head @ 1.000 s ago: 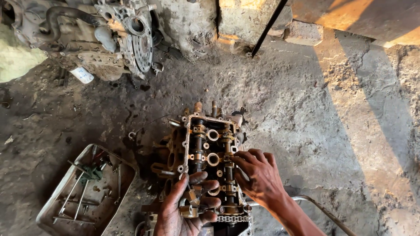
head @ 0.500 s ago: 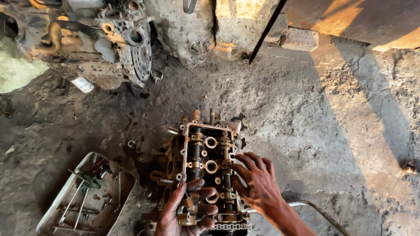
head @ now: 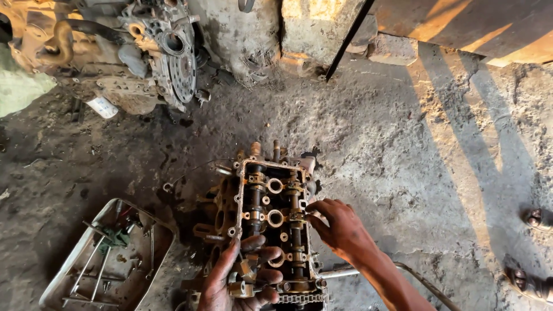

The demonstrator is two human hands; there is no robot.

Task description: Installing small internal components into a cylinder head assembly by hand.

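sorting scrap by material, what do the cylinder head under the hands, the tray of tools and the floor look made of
Cylinder head: looks like cast metal, dull grey-brown, coated in oily grime and rust-coloured stain; the exact alloy cannot be told.
Tray: thin sheet metal by its look, pale grey, dented, with a bent raised rim.
Floor: rough concrete or packed cement, cracked, dusty, darkened by oil near the head.
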